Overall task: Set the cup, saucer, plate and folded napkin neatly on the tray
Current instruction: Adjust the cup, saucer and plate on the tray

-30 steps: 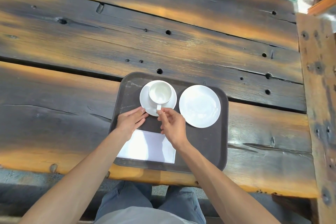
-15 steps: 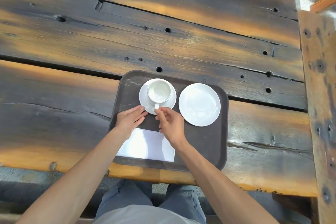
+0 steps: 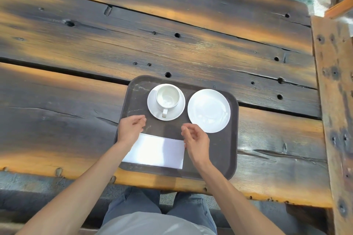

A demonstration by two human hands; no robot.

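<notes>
A dark brown tray (image 3: 225, 150) lies at the table's near edge. On its far left a white cup (image 3: 168, 97) stands on a white saucer (image 3: 178, 109), handle pointing toward me. A white plate (image 3: 209, 110) sits to the right of the saucer. A folded white napkin (image 3: 158, 149) lies along the tray's near left side. My left hand (image 3: 130, 129) hovers over the tray's left edge, fingers loosely curled and empty. My right hand (image 3: 195, 141) hangs just right of the napkin, also loosely curled and holding nothing. Neither hand touches the cup or saucer.
The tray rests on a broad, dark weathered plank table (image 3: 133, 44) with holes and gaps. A wooden bench or beam (image 3: 334, 101) runs along the right side. My knees show below the table's near edge.
Both hands have drawn back from the saucer and cup handle toward me and apart. The cup, saucer, plate and napkin stay where they were.
</notes>
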